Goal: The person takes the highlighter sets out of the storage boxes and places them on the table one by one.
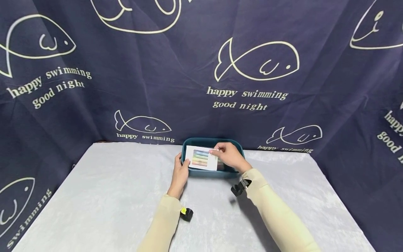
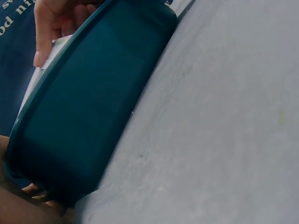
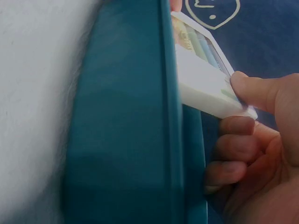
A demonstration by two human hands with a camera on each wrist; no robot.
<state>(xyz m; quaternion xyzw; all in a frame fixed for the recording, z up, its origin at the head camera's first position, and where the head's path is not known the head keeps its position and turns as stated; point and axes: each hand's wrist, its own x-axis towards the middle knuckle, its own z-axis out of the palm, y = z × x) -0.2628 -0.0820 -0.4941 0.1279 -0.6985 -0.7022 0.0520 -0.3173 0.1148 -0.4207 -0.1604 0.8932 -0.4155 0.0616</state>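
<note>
A teal plastic bin (image 1: 207, 173) stands at the back of the table. My right hand (image 1: 231, 154) pinches the upper right corner of a flat white box (image 1: 212, 161), thumb on its front and fingers behind it. Through the window in the box's front show several pastel-coloured sticks (image 1: 200, 158). The box lies tilted over the bin's opening, partly below the rim in the right wrist view. My left hand (image 1: 180, 174) grips the bin's left end, thumb at the rim beside the box and fingers (image 2: 39, 192) around the outside wall.
Something dark and partly see-through (image 1: 221, 165) lies inside the bin, mostly hidden by the box and my right hand. A pale cloth covers the table (image 1: 126, 196). Close behind the bin hangs a dark blue curtain (image 1: 189, 87) with fish drawings.
</note>
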